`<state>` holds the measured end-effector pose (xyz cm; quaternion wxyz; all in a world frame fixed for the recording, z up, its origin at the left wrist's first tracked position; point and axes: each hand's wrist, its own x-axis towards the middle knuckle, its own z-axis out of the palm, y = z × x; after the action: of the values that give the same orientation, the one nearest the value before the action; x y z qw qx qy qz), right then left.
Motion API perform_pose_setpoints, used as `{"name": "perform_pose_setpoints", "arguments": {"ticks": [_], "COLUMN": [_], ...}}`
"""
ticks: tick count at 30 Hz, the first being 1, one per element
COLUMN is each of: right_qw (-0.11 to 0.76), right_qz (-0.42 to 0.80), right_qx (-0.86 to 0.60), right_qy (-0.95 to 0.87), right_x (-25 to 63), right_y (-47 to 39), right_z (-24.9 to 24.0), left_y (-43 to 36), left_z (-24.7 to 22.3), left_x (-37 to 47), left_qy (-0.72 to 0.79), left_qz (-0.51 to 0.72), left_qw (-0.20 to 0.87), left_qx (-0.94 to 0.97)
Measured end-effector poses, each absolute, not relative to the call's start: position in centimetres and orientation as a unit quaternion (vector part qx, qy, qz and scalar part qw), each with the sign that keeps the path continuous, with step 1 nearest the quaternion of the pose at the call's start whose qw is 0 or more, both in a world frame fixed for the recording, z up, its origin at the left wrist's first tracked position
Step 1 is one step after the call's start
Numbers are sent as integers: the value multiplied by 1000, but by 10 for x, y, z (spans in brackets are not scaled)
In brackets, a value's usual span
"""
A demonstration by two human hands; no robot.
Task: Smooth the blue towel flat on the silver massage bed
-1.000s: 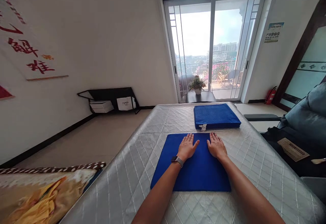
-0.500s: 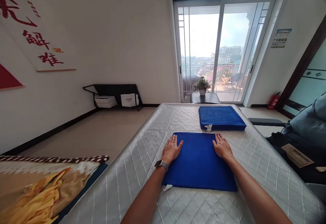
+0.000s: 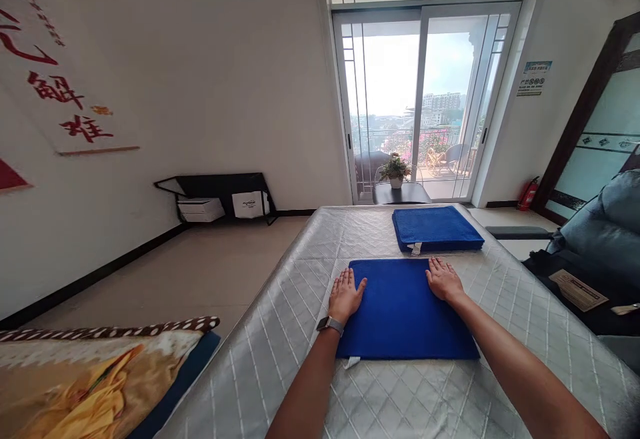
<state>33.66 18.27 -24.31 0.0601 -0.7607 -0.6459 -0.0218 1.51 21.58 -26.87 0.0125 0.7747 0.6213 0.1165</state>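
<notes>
A folded blue cloth [image 3: 405, 312], looking like a towel, lies flat with a small white tag [image 3: 353, 362] poking out at its near left corner. My left hand [image 3: 347, 294], with a watch [image 3: 331, 324] on the wrist, rests along the cloth's left edge near the far corner, fingers stretched forward. On the far right corner lies my right hand [image 3: 444, 279], flat and with fingers extended. Neither hand grips the cloth. Just beyond it sits a stack of folded blue cloths [image 3: 437, 227], also with a white tag.
Both cloths lie on a silver quilted table cover [image 3: 270, 332]. A patterned blanket with a yellow cloth [image 3: 95, 399] is at the lower left. At the right is a dark padded chair [image 3: 600, 226]. A potted plant [image 3: 396, 171] stands beyond the table, before sliding glass doors [image 3: 425, 92].
The view has shifted slightly, so the cloth and both hands appear a little further right. My hands stay flat at the cloth's far corners.
</notes>
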Motion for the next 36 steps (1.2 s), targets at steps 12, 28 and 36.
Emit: {"name": "perform_pose_setpoints", "arguments": {"ticks": [12,28,36], "right_qw": [61,85,76], "right_qz": [-14,36,24], "right_qx": [-739,-752,-742], "right_qy": [-671,-653,-665], "right_x": [327,338,342], "right_y": [111,111,110], "right_z": [-263,-264,-263], "left_y": [220,154,110], "left_z": [-274,-240,-249], "left_x": [17,111,167], "left_qy": [610,461,355], "left_qz": [113,174,138], "left_qw": [-18,-69,20], "left_qx": [784,867,924]}}
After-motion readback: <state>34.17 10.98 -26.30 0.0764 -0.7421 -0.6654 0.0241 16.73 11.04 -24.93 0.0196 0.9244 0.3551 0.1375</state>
